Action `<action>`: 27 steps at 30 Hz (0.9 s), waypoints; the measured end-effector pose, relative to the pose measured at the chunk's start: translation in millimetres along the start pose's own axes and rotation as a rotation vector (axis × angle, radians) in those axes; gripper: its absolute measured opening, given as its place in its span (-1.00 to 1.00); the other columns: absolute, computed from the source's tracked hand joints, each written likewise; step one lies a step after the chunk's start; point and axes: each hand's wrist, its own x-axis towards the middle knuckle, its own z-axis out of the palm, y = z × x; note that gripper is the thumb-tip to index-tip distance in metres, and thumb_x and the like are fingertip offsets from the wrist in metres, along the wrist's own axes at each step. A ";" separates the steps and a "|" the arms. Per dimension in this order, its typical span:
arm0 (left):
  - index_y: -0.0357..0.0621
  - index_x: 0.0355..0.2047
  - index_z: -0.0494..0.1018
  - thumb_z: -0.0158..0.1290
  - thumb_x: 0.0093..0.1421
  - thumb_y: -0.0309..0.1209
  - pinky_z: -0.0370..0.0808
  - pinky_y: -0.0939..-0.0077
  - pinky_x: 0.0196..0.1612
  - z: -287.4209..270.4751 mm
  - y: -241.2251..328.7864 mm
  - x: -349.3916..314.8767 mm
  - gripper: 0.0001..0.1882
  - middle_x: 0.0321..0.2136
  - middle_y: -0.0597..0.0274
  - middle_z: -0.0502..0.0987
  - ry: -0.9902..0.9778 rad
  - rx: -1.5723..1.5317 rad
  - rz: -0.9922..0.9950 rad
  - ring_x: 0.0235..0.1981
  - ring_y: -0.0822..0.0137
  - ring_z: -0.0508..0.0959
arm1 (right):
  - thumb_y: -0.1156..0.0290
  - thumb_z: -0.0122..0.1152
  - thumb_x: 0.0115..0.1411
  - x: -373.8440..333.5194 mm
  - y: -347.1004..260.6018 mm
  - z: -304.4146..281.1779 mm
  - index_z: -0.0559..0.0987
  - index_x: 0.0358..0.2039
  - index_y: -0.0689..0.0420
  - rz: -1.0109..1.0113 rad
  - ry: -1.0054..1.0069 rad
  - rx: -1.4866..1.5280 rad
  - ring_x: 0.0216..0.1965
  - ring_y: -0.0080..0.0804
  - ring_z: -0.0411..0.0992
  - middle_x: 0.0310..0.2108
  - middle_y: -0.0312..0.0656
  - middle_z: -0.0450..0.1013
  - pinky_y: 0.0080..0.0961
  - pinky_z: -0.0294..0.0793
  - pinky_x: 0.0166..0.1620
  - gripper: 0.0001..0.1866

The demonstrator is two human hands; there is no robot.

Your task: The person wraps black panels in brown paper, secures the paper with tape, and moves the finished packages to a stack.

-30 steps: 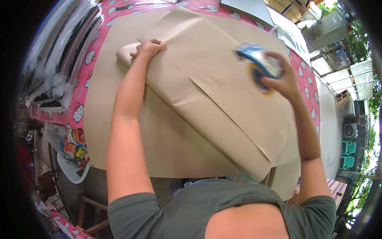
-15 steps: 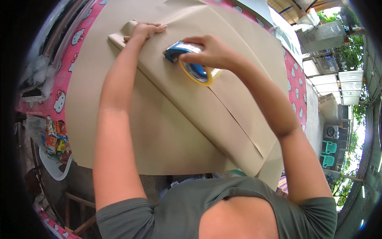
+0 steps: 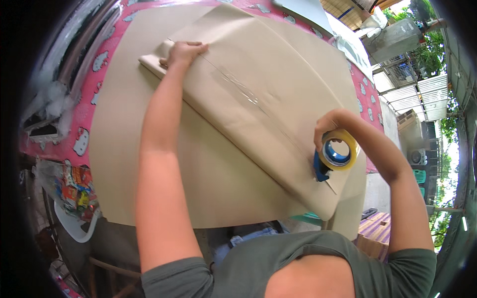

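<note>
At the lower left of the frame, I can see a clear plastic bag (image 3: 49,176) with bright red, orange and yellow packets (image 3: 77,186) crowded inside it, near a curved white plastic piece (image 3: 74,229). Above, dark long pieces (image 3: 82,64) lie in crinkled clear wrapping on a pink patterned cloth (image 3: 82,140). Toward upper centre-left, I have the left hand (image 3: 183,53) bearing down on a folded brown sheet (image 3: 238,134), which lies over a larger brown sheet (image 3: 117,164); its upper fingers point right, but I cannot tell whether the hidden ones are spread or pinching. From beside it, a glossy strip of clear tape (image 3: 243,92) runs along the seam toward lower right. Right of centre, the right hand (image 3: 330,121) has its fingers curled around a blue tape dispenser (image 3: 320,171), which holds a yellowish tape roll (image 3: 354,151) over the folded sheet. Lower right, I see a striped wooden box (image 3: 375,231), its interior hidden from me.
</note>
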 end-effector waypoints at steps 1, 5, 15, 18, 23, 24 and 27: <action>0.30 -0.30 0.59 0.23 -0.23 0.05 -0.32 -0.27 0.16 2.8 1.3 -0.4 -0.57 -0.26 0.36 0.58 -0.005 -0.016 0.021 -0.05 0.24 0.45 | 0.46 0.09 -0.02 30.2 15.2 2.0 0.57 -0.19 0.05 0.100 -0.048 0.138 -0.15 -0.26 0.43 -0.12 -0.18 0.45 -0.32 0.42 -0.08 -0.68; 0.20 -0.33 0.59 0.22 -0.24 0.04 -0.23 -0.34 0.14 -4.1 -0.2 -9.7 -0.56 -0.24 0.30 0.56 0.024 0.029 -0.018 -0.03 0.19 0.42 | 0.24 0.30 -0.23 77.9 167.0 185.3 0.59 -0.30 0.17 0.280 -0.022 0.463 -0.27 -0.30 0.47 -0.25 -0.13 0.49 -0.37 0.46 -0.19 -0.57; -0.22 0.07 0.26 -0.08 0.13 0.00 -0.21 -0.34 0.13 97.2 34.4 -149.5 -0.36 0.16 -0.09 0.16 0.080 0.292 0.933 0.19 0.03 0.15 | 0.28 0.34 -0.29 -9.1 228.1 263.4 0.43 -0.07 0.38 -0.189 1.977 0.863 -0.17 -0.36 0.47 -0.28 0.00 0.49 -0.49 0.41 -0.08 -0.28; -0.24 0.22 -0.04 -0.23 0.10 0.23 -0.25 -0.16 0.22 119.4 60.9 -313.9 -0.10 0.24 -0.26 -0.17 -0.649 0.780 0.930 0.27 -0.18 -0.22 | 0.41 0.35 -0.22 20.9 137.0 183.4 0.30 0.09 0.29 -1.054 1.921 0.973 -0.20 -0.41 0.44 -0.21 -0.07 0.46 -0.43 0.43 -0.10 -0.21; -0.27 0.25 -0.17 -0.30 0.04 0.35 -0.31 0.01 0.26 135.8 65.0 -402.2 0.03 0.26 -0.18 -0.26 -0.557 0.467 1.001 0.28 -0.14 -0.31 | 0.37 0.35 -0.18 77.0 -7.2 75.7 0.42 0.01 0.18 -1.657 1.783 0.687 -0.34 -0.33 0.50 -0.32 -0.03 0.49 -0.48 0.45 -0.22 -0.35; -0.23 0.25 -0.12 -0.34 0.06 0.35 -0.31 0.11 0.28 135.4 67.4 -410.2 0.00 0.25 -0.15 -0.13 -0.502 0.497 0.949 0.28 -0.14 -0.23 | 0.39 0.33 -0.17 78.1 -36.2 52.4 0.46 -0.02 0.16 -1.827 1.668 0.672 -0.36 -0.24 0.50 -0.34 -0.01 0.48 -0.45 0.45 -0.26 -0.40; -0.18 0.25 -0.11 -0.36 0.06 0.35 -0.36 0.10 0.28 164.6 67.3 -421.3 -0.02 0.26 -0.09 -0.14 -0.434 0.474 0.840 0.29 -0.11 -0.27 | 0.41 0.29 -0.17 68.2 -118.4 -17.8 0.51 -0.11 0.07 -1.932 1.899 0.646 -0.38 -0.12 0.48 -0.39 0.02 0.48 -0.36 0.45 -0.31 -0.50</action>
